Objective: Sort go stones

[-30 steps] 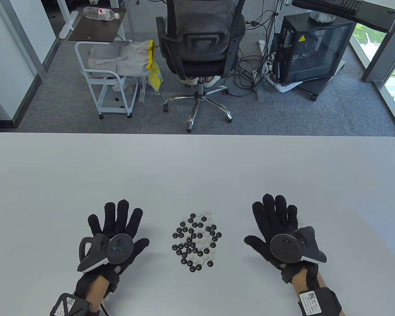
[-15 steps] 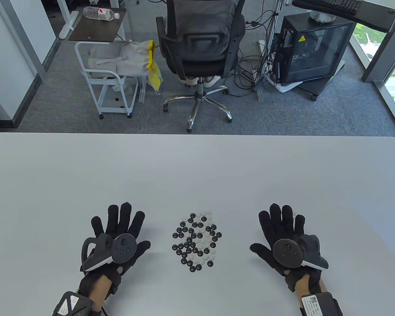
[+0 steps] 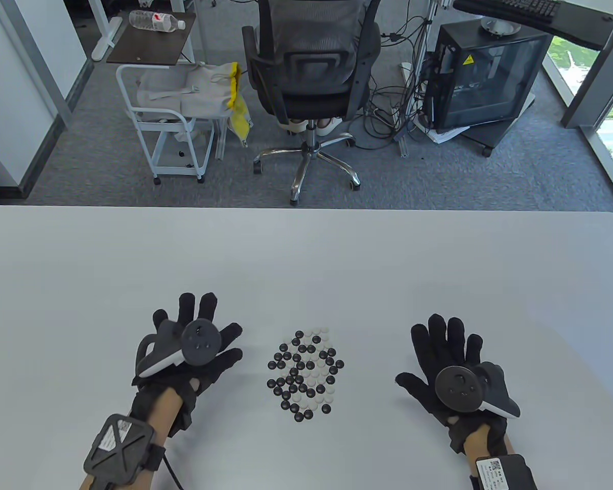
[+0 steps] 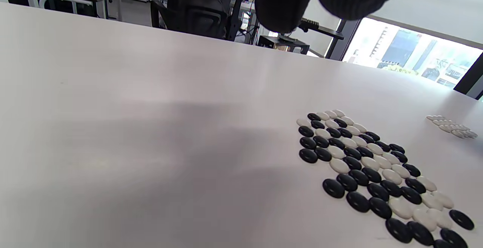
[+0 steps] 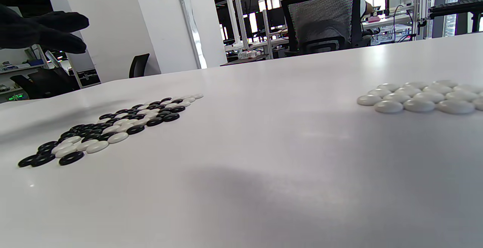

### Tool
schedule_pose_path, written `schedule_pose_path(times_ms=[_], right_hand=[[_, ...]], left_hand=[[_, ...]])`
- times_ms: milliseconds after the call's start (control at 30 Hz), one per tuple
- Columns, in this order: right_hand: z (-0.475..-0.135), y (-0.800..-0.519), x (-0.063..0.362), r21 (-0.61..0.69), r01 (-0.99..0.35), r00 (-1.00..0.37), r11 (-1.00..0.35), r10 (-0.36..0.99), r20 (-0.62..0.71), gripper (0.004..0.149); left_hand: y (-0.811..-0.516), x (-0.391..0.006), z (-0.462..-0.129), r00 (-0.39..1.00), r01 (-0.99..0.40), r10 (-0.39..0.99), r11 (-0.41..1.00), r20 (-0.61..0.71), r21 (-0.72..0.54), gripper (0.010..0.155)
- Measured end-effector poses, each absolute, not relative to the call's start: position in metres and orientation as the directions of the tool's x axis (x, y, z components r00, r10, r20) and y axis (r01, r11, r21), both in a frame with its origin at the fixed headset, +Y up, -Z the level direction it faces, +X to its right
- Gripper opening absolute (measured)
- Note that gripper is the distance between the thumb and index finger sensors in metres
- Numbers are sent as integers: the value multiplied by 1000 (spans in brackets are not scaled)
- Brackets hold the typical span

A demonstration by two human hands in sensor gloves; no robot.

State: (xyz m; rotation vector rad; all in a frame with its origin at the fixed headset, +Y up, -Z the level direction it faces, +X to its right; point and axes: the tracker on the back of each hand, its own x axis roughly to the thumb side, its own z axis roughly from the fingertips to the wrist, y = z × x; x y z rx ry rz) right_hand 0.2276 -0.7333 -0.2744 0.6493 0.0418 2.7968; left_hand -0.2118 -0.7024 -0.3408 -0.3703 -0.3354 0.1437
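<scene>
Table view: left hand [image 3: 191, 352] lifted, shifted toward mixed stones [image 3: 305, 374]; right hand [image 3: 449, 377] flat; fingers spread, nothing gripped; sorting imminent.

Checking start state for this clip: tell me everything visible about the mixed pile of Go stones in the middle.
The mixed pile of Go stones lies flat on the white table, one layer deep, between the two hands and touched by neither. Glossy black and white lens-shaped stones sit interleaved, packed edge to edge, with whites gathered at the far end and blacks along the rim.

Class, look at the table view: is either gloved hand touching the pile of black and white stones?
No: the left hand and right hand flank the stones, with bare table between.
</scene>
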Motion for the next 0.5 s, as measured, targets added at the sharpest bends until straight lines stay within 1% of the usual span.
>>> schedule_pose_path(times_ms=[67,167,233,333,400,500], right_hand=[[-275,-734,229,97,-254,-865,-962,271,423,86],[-276,-736,231,105,-258,-867,-960,278,414,86],[-277,-737,232,113,-262,-867,-958,285,409,86],[-278,-740,232,130,-263,-867,-956,293,402,85],[-279,-741,232,136,-264,-867,-955,297,400,86],[-278,-740,232,145,-269,-864,-952,305,400,86]], left_hand=[[-698,-192,-359,922,-65,238,873,306,-483,59],[-700,-155,-379,897,-25,281,803,341,-596,57],[-704,-132,-385,890,29,261,784,373,-620,56],[-718,-91,-389,861,119,239,763,448,-635,56],[-730,-71,-389,834,154,237,768,499,-622,56],[-747,-51,-388,826,224,190,752,530,-619,59]])
